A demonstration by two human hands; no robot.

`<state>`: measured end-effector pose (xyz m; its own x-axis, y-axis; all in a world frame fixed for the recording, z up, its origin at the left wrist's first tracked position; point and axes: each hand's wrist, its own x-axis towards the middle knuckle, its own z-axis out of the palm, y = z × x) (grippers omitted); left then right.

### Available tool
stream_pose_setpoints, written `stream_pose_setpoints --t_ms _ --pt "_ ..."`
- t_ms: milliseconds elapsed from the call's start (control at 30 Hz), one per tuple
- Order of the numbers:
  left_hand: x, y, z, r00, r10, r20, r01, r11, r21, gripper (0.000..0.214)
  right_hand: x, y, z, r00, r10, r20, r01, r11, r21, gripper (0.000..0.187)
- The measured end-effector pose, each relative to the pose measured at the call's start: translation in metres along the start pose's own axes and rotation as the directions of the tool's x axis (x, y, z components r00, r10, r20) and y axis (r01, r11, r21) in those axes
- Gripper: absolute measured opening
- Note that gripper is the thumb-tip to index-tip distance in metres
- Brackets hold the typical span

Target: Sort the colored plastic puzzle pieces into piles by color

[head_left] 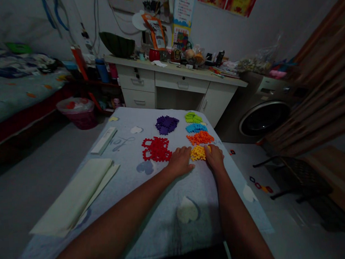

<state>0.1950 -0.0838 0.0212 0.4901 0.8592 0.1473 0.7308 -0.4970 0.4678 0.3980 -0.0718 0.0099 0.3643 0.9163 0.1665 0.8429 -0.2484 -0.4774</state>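
My left hand lies on the cloth, fingers stretched forward, between the red plastic pieces and a small heap of yellow plastic pieces. On the heap's other side is my right hand, its thumb against the yellow pieces and its fingers along their right edge; it looks open. Behind the yellow heap, orange pieces, blue pieces and lime green pieces form a row of heaps. Dark purple pieces lie behind the red ones.
A light cloth with heart shapes covers the table. At its left lie a folded cream sheet and a long white box. Beyond stand a cluttered white desk and a washing machine. A chair is at right.
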Motion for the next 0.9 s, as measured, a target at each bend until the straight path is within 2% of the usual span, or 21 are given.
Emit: stream_pose_setpoints --t_ms 67,167,300,400,567,733,833,900 --pt "0.013 0.005 0.008 1.000 -0.029 0.011 0.029 0.999 -0.028 0.085 -0.002 -0.005 0.002 0.998 -0.058 -0.012 0.059 0.996 0.074 0.050" --pt "0.022 0.007 0.017 0.996 -0.081 -0.040 0.078 0.994 -0.075 0.091 -0.006 -0.013 0.006 0.991 -0.135 0.008 0.130 0.967 0.217 0.046" --pt "0.018 0.004 0.023 0.985 -0.117 -0.126 0.096 0.982 -0.165 0.079 -0.014 -0.028 0.011 0.986 -0.168 0.023 0.144 0.898 0.415 0.045" --pt "0.012 -0.001 0.018 0.973 -0.173 -0.152 0.132 0.959 -0.250 0.072 -0.017 -0.044 0.017 0.984 -0.172 0.041 0.119 0.817 0.564 0.043" --pt "0.002 -0.022 -0.014 0.960 -0.230 -0.160 0.164 0.924 -0.345 0.065 -0.012 -0.081 0.030 0.973 -0.189 0.133 0.034 0.686 0.727 0.040" --pt "-0.016 -0.068 -0.062 0.927 -0.286 -0.243 0.176 0.903 -0.391 0.076 0.000 -0.123 0.045 0.948 -0.264 0.177 0.019 0.603 0.797 0.030" --pt "-0.029 -0.096 -0.081 0.909 -0.339 -0.243 0.234 0.897 -0.374 0.071 0.005 -0.135 0.045 0.934 -0.305 0.186 0.019 0.562 0.827 0.034" --pt "-0.037 -0.109 -0.087 0.899 -0.358 -0.253 0.250 0.893 -0.374 0.066 0.009 -0.135 0.040 0.919 -0.350 0.182 0.046 0.553 0.832 0.034"
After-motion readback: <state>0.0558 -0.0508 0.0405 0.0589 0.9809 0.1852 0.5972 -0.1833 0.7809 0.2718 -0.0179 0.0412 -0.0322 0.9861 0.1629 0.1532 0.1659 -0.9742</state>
